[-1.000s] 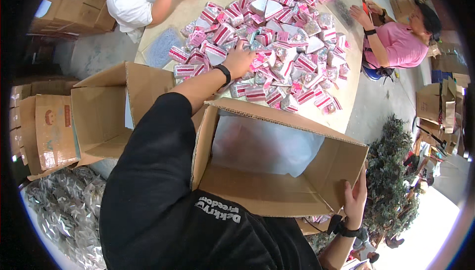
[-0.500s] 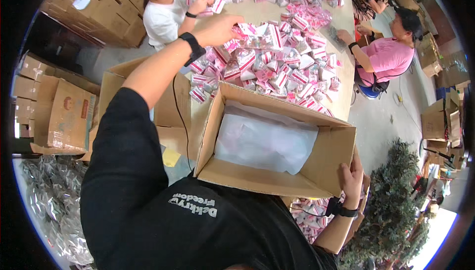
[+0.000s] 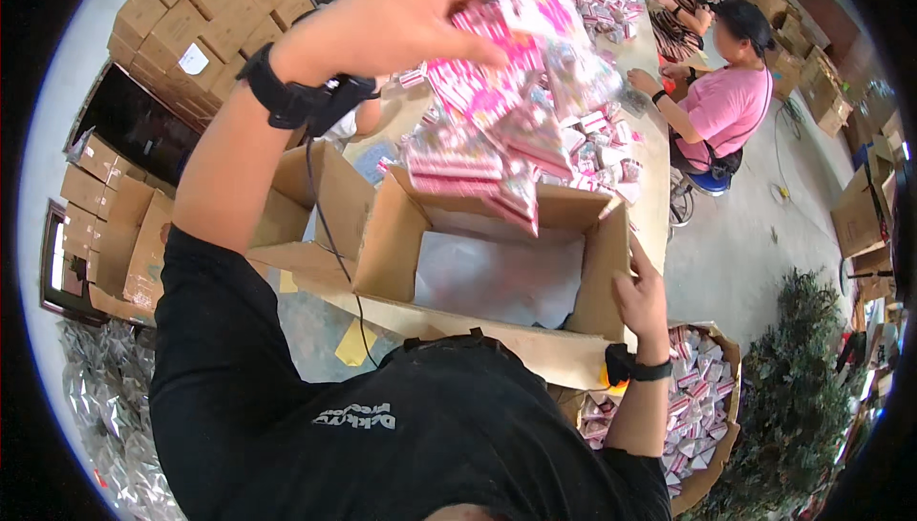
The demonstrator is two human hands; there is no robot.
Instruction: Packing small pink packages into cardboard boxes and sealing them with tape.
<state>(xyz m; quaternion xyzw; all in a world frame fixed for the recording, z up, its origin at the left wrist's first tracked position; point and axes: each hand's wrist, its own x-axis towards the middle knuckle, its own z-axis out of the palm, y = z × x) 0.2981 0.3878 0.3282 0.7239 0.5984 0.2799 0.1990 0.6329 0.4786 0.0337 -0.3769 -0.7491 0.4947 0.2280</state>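
Raised over the table, my left hand (image 3: 411, 20) is closed on a bunch of small pink and white triangular packets (image 3: 487, 106), which look joined together. The bunch hangs above the far edge of an open cardboard box (image 3: 598, 277) at the table's near side. A sheet of white paper (image 3: 497, 277) lines the bottom of that box. My right hand (image 3: 643, 301) grips the box's right wall, with the fingers partly hidden by its edge. Behind the box lies a heap of similar packets (image 3: 597, 144), partly hidden by the bunch.
Another open carton (image 3: 320, 191) stands left of the box. A large carton of packets (image 3: 728, 435) sits at the lower right, beside a bushy plant (image 3: 793, 397). A black cable (image 3: 330, 234) hangs from my left wrist. Two people work along the table's right side.
My left hand has lifted the bunch of packets off the heap and brought it nearer, over the box's far edge. The box now sits more level, with my right hand still on it.
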